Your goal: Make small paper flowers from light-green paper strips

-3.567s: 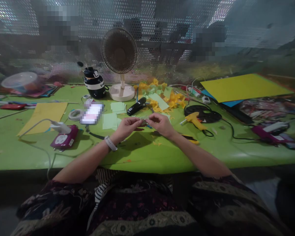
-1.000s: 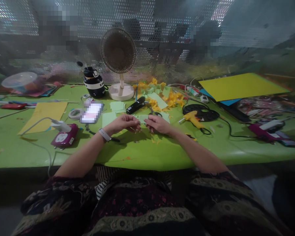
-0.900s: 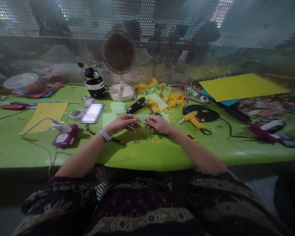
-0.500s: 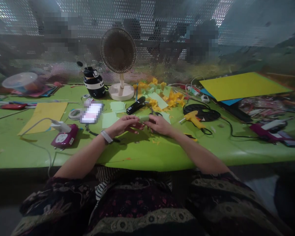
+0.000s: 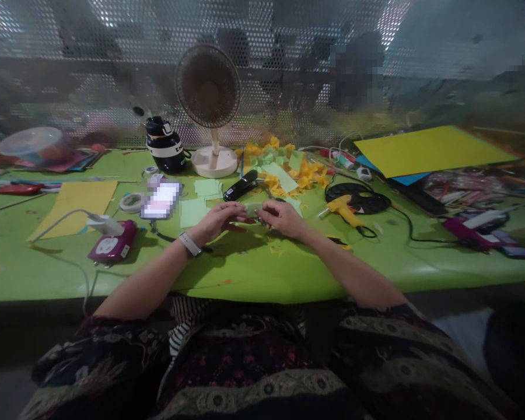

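Between my two hands is a small piece of light green paper (image 5: 253,209), pinched at both ends above the green table. My left hand (image 5: 223,220) grips its left side with thumb and fingers, and my right hand (image 5: 282,218) grips its right side. Just beyond the fingers lies a black stapler (image 5: 241,185). Light green paper sheets (image 5: 193,212) rest near my left hand, with a small stack of green slips (image 5: 209,188) behind them. Scissors, partly hidden, lie behind my right hand.
A yellow glue gun (image 5: 345,210) and a coiled black cable (image 5: 363,199) lie to the right. Yellow and green paper cuttings (image 5: 308,174) are heaped behind. A fan (image 5: 214,162), a dark bottle (image 5: 164,149), a phone (image 5: 161,201) and a purple power adapter (image 5: 114,246) stand or lie leftward.
The green paper now shows more of its flat face between my fingers. My left fingers have drawn closer together. The view has shifted slightly.
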A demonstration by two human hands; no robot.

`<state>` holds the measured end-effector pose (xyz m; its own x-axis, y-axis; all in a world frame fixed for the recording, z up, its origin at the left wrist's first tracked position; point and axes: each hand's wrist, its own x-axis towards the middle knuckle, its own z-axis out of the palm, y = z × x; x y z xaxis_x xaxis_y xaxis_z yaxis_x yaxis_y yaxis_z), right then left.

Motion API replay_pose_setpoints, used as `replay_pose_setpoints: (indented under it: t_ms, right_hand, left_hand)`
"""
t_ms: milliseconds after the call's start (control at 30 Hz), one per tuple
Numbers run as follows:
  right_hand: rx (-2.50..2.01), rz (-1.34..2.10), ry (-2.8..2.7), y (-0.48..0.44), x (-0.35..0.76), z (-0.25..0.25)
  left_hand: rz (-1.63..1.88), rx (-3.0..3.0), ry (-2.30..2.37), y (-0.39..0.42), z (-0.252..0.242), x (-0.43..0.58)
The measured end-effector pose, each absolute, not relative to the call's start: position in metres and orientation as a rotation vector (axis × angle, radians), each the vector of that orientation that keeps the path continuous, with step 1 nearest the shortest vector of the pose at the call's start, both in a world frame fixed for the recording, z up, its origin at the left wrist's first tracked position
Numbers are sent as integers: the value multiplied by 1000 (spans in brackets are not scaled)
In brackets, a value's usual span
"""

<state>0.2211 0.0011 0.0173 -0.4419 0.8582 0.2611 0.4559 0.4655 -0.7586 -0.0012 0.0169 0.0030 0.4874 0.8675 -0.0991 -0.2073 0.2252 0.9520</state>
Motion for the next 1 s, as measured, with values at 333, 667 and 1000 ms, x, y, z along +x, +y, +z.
replay_pose_setpoints:
  t_ms: [333, 667, 1000]
  right_hand:
    - [-1211, 836, -1792, 18, 251, 30]
    - [-1603, 701, -2331, 0, 312, 84]
    - [-1905, 359, -2003, 6, 337, 90]
  left_hand:
    - [1102, 1048, 908, 23, 13, -3]
    - [1155, 981, 992, 21, 20, -1]
    - [1162, 1062, 941, 26, 14, -4]
